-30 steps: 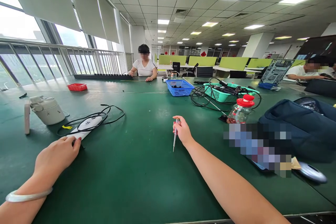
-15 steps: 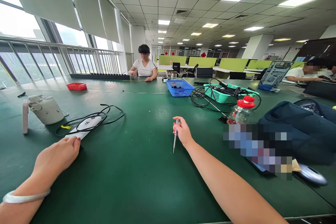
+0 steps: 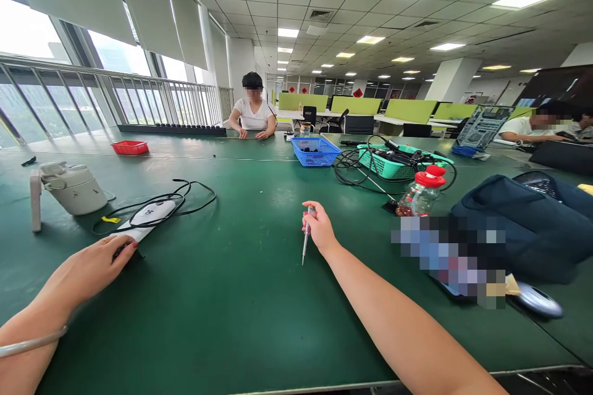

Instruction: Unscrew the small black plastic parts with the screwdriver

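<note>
My right hand [image 3: 319, 228] is closed around a small screwdriver [image 3: 305, 242], held upright with its tip on the green table [image 3: 241, 296]. My left hand [image 3: 86, 271] lies at the near left with its fingertips on the near end of a white device [image 3: 146, 217] wrapped in a black cable [image 3: 185, 200]. The fingers are curled loosely over that end. A pale bangle [image 3: 28, 344] circles my left wrist.
A white kettle-like jug [image 3: 71, 188] stands at the left. A red tray [image 3: 130, 147], blue basket [image 3: 316, 151] and green basket with cables [image 3: 393, 163] sit farther back. A red-capped bottle [image 3: 421, 192] and dark bag [image 3: 519, 222] lie right. People sit at the far side and right.
My left hand has slid a little left and lower along the table, staying at the white device's end. The right hand with the screwdriver has held still; the view shifted slightly.
</note>
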`<state>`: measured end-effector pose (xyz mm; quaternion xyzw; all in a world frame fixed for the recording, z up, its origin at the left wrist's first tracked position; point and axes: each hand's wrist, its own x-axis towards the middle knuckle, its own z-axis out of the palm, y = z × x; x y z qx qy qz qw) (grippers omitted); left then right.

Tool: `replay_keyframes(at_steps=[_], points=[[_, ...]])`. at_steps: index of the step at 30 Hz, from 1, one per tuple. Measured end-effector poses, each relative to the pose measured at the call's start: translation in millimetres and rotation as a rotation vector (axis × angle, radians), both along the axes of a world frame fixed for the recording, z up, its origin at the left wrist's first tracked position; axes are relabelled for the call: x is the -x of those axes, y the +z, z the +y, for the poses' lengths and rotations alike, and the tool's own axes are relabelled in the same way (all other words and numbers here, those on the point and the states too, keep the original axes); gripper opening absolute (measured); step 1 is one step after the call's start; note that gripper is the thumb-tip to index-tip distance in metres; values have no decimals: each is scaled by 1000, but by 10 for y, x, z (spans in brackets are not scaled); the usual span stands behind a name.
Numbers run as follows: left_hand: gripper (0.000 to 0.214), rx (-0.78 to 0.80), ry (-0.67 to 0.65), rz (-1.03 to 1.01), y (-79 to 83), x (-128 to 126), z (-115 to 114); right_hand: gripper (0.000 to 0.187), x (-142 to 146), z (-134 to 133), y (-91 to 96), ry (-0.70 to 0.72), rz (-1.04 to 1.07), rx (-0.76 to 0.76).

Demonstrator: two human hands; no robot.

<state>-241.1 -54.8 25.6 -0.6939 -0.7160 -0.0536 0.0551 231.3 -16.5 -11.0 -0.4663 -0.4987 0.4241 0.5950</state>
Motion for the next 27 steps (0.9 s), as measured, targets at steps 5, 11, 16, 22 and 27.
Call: replay_keyframes(at_steps=[5, 11, 16, 22, 27], points=[[57, 46, 22, -58, 13, 39, -3, 32, 2, 1, 5, -5, -2, -12], [56, 56, 9, -104, 32, 48, 19, 32, 4, 1, 5, -8, 19, -4], [57, 39, 51, -154, 21, 109, 54, 32, 3, -9, 19, -5, 25, -3], [59, 45, 52, -140, 24, 96, 47, 31, 1, -8, 3, -4, 27, -7], [57, 104, 53, -82, 32, 52, 35, 32, -6, 3, -9, -6, 31, -13]])
